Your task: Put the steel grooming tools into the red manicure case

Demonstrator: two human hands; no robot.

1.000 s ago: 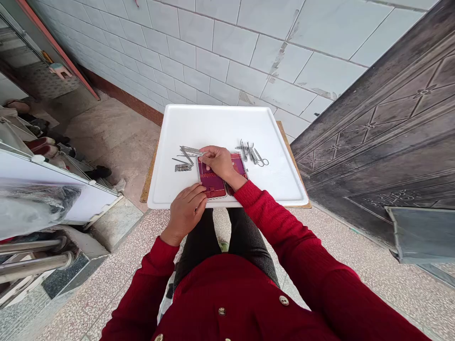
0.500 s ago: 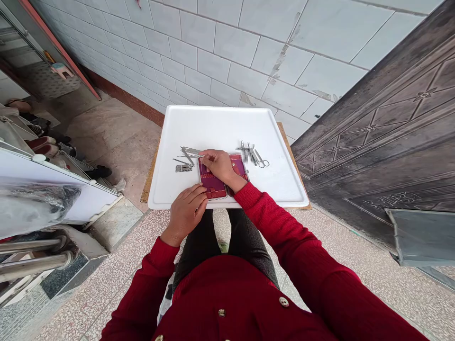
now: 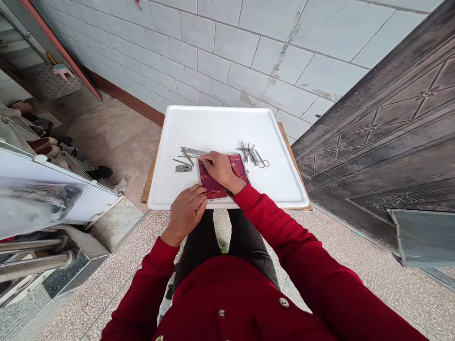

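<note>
An opened manicure case (image 3: 213, 185) with a purple lining, red trim and small loops lies on the white tray (image 3: 220, 125). My right hand (image 3: 219, 168) reaches across it, with thumb and fingers pinched at the upper part of its left panel. What is in that pinch is hidden. Beside the case's lower left edge rests my left hand (image 3: 188, 208), its fingers stretched out and their tips touching the edge. Nail clippers (image 3: 184, 167) and other slim metal tools lie left of the case. On the right are small scissors (image 3: 262, 163) among several metal tools.
The tray sits on a wooden board (image 3: 151, 177) in front of a tiled wall (image 3: 213, 52). A dark patterned metal door (image 3: 369, 128) stands on the right. Shoes (image 3: 48, 147) sit on a rack at the left, near a wrapped white panel (image 3: 88, 189).
My right hand stays over the case's left panel, its fingers shifting slightly. My left hand and the loose tools keep their places.
</note>
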